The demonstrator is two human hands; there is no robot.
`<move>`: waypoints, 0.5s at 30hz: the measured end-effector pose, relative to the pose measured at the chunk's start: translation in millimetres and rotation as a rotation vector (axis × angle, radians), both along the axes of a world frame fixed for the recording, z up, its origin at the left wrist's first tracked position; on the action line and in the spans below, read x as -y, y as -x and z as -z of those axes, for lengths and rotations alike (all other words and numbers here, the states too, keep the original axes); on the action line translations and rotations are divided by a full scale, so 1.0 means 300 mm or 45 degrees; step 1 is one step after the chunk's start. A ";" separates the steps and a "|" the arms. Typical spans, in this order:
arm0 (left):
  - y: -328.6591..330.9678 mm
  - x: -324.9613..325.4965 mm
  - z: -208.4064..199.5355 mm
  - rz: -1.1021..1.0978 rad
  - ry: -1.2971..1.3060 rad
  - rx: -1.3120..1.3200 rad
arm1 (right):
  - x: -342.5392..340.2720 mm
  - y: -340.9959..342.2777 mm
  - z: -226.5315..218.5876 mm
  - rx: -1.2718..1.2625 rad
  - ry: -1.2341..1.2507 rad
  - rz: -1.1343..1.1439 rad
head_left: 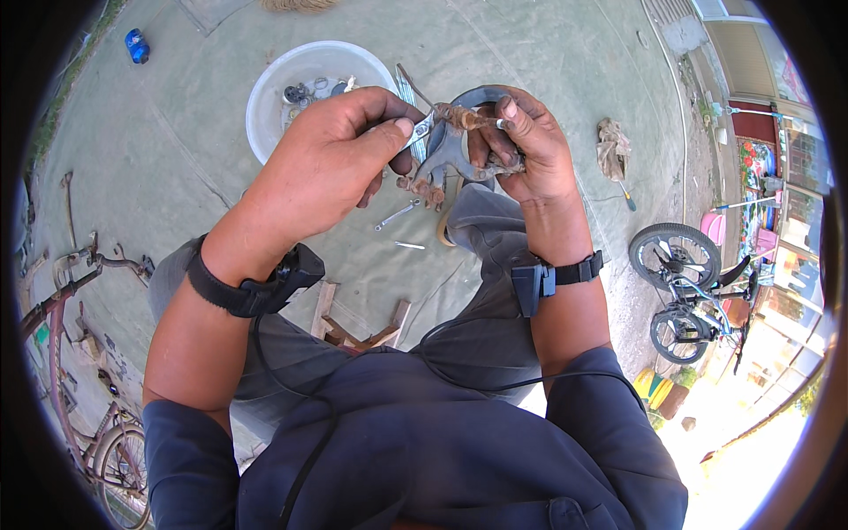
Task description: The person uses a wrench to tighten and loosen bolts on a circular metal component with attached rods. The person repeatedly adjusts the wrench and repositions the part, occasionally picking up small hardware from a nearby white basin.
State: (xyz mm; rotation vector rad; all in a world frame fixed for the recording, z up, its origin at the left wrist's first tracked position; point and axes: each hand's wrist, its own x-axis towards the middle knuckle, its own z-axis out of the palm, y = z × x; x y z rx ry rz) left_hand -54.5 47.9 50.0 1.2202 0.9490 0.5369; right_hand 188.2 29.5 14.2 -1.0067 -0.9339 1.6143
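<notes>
My left hand [331, 159] is closed around a small metal wrench [420, 130] whose jaw sits on a rusty bolt. My right hand [521, 141] grips a grey, rusty bicycle brake caliper [446, 155] and pinches the end of that bolt with thumb and forefinger. Both hands are held close together above my knees. Black wristbands with small devices sit on both wrists.
A white basin [265, 97] with small metal parts stands on the concrete behind the hands. A spanner [397, 214] lies on the ground below them. A wooden stool [353, 322] is between my legs. Bicycles stand at right [689, 291] and at left [71, 353]. A rag [612, 148] lies at right.
</notes>
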 end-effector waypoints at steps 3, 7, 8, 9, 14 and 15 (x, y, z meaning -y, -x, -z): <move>0.001 -0.002 0.001 0.005 0.003 -0.005 | -0.001 -0.001 0.000 -0.027 0.011 -0.005; 0.005 -0.006 0.002 0.014 0.018 0.013 | -0.002 0.001 -0.004 -0.046 -0.019 -0.032; 0.006 -0.007 0.002 0.019 0.023 0.014 | -0.002 0.002 -0.004 -0.050 -0.004 -0.024; 0.006 -0.008 0.003 0.025 0.022 0.017 | -0.001 0.004 -0.004 -0.045 -0.004 -0.016; 0.006 -0.008 0.010 0.012 0.048 0.037 | 0.000 0.010 -0.002 -0.072 -0.007 0.014; 0.006 -0.008 0.012 0.007 0.049 0.044 | -0.002 0.009 -0.001 -0.066 -0.011 0.019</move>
